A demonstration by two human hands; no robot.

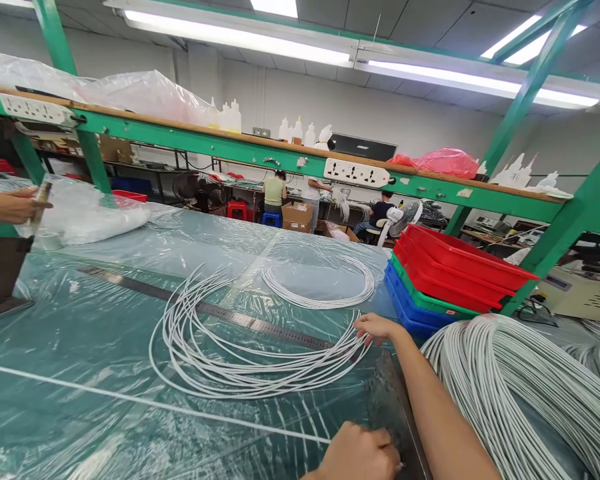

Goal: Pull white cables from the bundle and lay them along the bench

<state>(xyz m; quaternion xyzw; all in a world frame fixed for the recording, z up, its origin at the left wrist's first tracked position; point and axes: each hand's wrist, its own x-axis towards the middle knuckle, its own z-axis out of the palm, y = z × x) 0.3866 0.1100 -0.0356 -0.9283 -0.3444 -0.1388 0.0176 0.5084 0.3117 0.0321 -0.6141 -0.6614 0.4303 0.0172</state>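
My left hand point(363, 452) is closed on a white cable point(155, 403) that stretches taut across the table to the left. It rests beside an upright dark metal bracket point(391, 390). My right hand point(376, 328) reaches past that bracket, its fingers bent around the ends of a loose coil of white cables point(260, 373); the fingertips are partly hidden. Under the coil lies a long steel ruler point(260, 325). At the far left, another person's hand point(10, 205) holds a brownish stick-like piece above a second metal bracket point(3, 273).
A smaller white coil point(325, 303) lies farther back. To the right are stacked red, green and blue trays point(460, 267) and a thick bundle of white cables point(525, 380). A green-framed shelf point(280, 157) with bottles and power strips spans the back. Clear plastic film covers the table.
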